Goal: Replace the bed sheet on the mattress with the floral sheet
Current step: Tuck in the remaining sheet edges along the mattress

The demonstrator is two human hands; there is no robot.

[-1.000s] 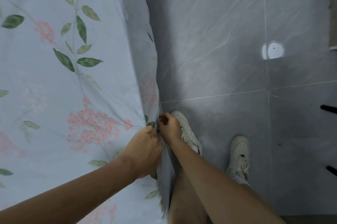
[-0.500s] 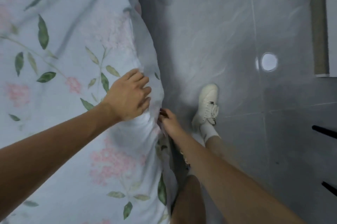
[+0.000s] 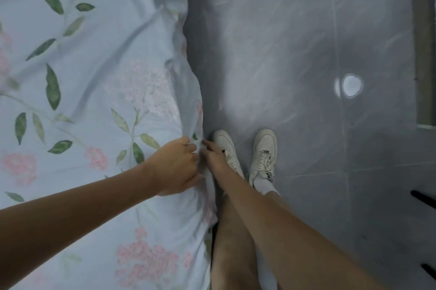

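The floral sheet [image 3: 99,82], pale blue with green leaves and pink flower clusters, covers the bed over the left half of the head view, wrinkled along its right edge. My left hand [image 3: 175,167] is closed on a fold of the sheet at the bed's side edge. My right hand [image 3: 212,154] sits just beside it, fingers pinching the hanging edge of the same sheet. The mattress itself is hidden under the fabric.
Grey tiled floor [image 3: 295,65] runs along the bed's right side. My feet in white sneakers [image 3: 264,155] stand close to the bed edge. A bright round light reflection [image 3: 351,85] shows on the tiles. Dark legs of some furniture [image 3: 423,199] poke in at the right.
My left hand left the top of the sheet and came down to the edge, closing on the fabric beside my right hand. Both feet now stand together by the bed.
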